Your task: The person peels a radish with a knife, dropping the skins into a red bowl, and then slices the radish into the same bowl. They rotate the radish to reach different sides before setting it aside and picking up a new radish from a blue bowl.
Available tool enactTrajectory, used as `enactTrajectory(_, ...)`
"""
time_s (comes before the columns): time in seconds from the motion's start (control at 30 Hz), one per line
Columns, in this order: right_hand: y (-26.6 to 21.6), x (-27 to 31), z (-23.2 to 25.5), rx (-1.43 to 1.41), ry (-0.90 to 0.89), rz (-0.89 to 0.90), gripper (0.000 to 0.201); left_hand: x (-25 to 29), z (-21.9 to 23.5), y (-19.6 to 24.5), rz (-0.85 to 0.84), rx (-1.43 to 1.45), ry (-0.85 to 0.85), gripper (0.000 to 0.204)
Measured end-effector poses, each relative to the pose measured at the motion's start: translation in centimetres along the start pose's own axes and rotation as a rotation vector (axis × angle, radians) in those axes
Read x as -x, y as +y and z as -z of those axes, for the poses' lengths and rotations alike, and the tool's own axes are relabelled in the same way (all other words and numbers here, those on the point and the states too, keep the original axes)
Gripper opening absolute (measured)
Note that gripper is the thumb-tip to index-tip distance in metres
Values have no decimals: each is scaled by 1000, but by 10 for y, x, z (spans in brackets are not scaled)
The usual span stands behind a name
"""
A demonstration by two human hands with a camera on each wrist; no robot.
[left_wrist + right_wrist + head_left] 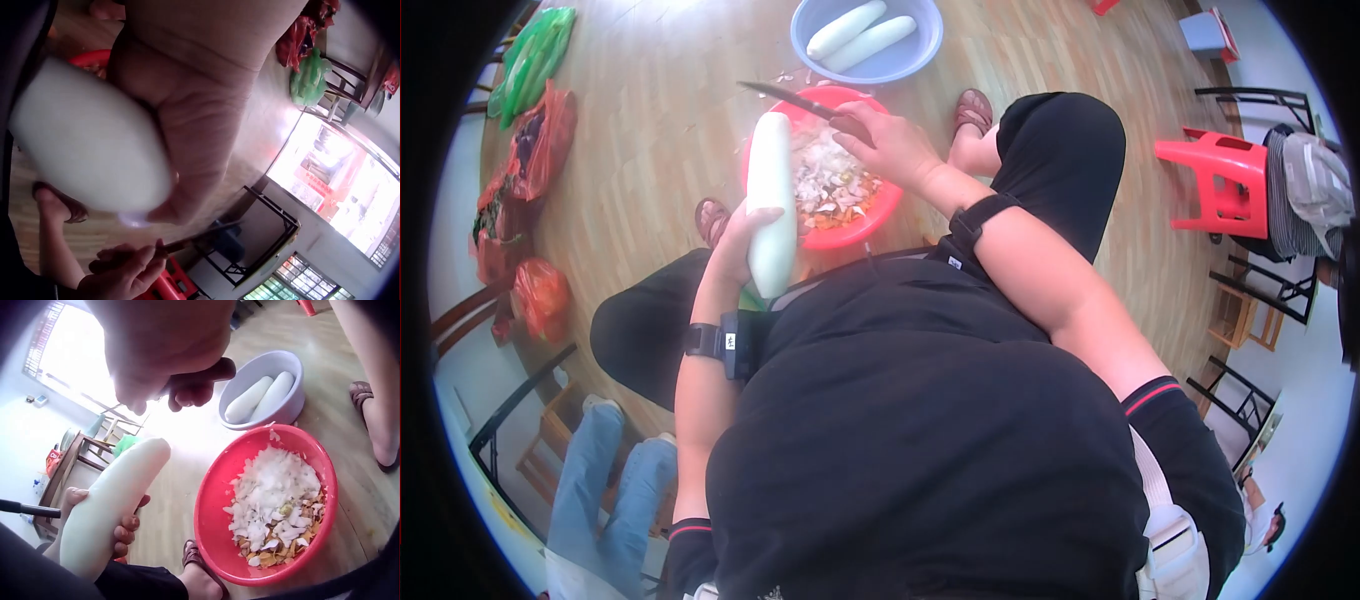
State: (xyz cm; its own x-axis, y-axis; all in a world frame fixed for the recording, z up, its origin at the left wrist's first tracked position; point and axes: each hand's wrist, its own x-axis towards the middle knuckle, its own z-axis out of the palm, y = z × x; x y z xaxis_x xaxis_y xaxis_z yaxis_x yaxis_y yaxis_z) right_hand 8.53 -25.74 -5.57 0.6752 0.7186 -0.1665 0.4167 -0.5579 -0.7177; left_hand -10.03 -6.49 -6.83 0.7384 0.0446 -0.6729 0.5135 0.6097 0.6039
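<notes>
My left hand (742, 245) grips a long, peeled white radish (771, 205) around its lower half, thumb across the front. The radish stands nearly upright along the left side of a red basin (868, 228). Over the basin's far part, my right hand (893, 148) holds a knife (792, 99) by its brown handle, with the dark blade pointing left past the radish's top. In the right wrist view, the handle (215, 374) crosses the curled fingers, and the blade is hidden. White peelings (275, 481) lie heaped in the basin over orange-brown scraps (281, 550).
A pale blue basin (933, 55) with two more peeled radishes (868, 43) stands beyond the red one. Green (535, 60) and red plastic bags (545, 140) lie along the left. A red stool (1225, 185) is at the right; another person's legs (605, 470) show lower left.
</notes>
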Motion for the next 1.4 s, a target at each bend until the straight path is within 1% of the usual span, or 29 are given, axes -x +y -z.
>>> enactTrajectory(0.03, -2, -1, -3, -105, 87, 198, 35, -1, 1, 0, -21, -38, -20, 57)
enactTrajectory(0.07, -3, -1, -7, -104, 75, 209, 35, -2, 2, 0, -28, -27, -10, 57)
enactTrajectory(0.13, -5, -1, -14, -134, 167, 430, 32, -5, 4, -1, -13, -60, -41, 57)
enactTrajectory(0.17, -4, 0, -22, -185, 84, 368, 35, -5, 4, -2, -18, -50, -35, 57)
enactTrajectory(0.2, -8, 2, -23, -182, 75, 373, 35, -4, 1, -2, -25, -48, -29, 55)
enactTrajectory(0.27, -14, 5, -22, -140, -17, 426, 37, -4, -4, -1, -39, -39, -22, 54)
enactTrajectory(0.3, -18, 7, -21, -92, -73, 425, 40, -3, -6, -1, -49, -38, -16, 52)
enactTrajectory(0.37, -26, 9, -17, -48, -116, 459, 39, -1, -9, 0, -60, -33, -6, 50)
enactTrajectory(0.43, -28, 9, -17, 45, -159, 506, 37, 0, -11, 0, -32, -51, 58, 47)
enactTrajectory(0.53, -32, 11, -18, 83, -156, 497, 37, -2, -4, -4, -34, -20, 15, 45)
enactTrajectory(0.67, -31, 10, -21, 131, -157, 475, 38, -1, -4, -3, -29, -39, 18, 43)
enactTrajectory(0.73, -29, 9, -21, 153, -145, 429, 38, 1, -9, -2, -74, -69, 46, 43)
enactTrajectory(0.87, -28, 9, -20, 99, -143, 433, 39, 1, -10, 1, -88, -113, 4, 46)
enactTrajectory(0.93, -28, 11, -21, 62, -134, 465, 37, 0, -8, 1, -44, -180, -4, 48)
enactTrajectory(1.07, -28, 11, -21, 115, -110, 447, 37, 2, -11, 3, -52, -186, -5, 49)
enactTrajectory(1.13, -28, 10, -21, 214, -79, 386, 37, 3, -14, 3, -62, -149, 6, 50)
enactTrajectory(1.27, -24, 10, -22, 239, -98, 358, 38, 4, -13, 4, -27, -128, 1, 53)
enactTrajectory(1.33, -14, 3, -27, 205, -30, 222, 39, 4, -11, 3, -31, -146, -3, 54)
enactTrajectory(1.37, -7, 0, -26, 206, -29, 220, 39, 4, -11, 2, -35, -165, -5, 55)
enactTrajectory(1.4, -8, -2, -19, 209, -18, 142, 40, 6, -12, 3, -34, -167, -8, 55)
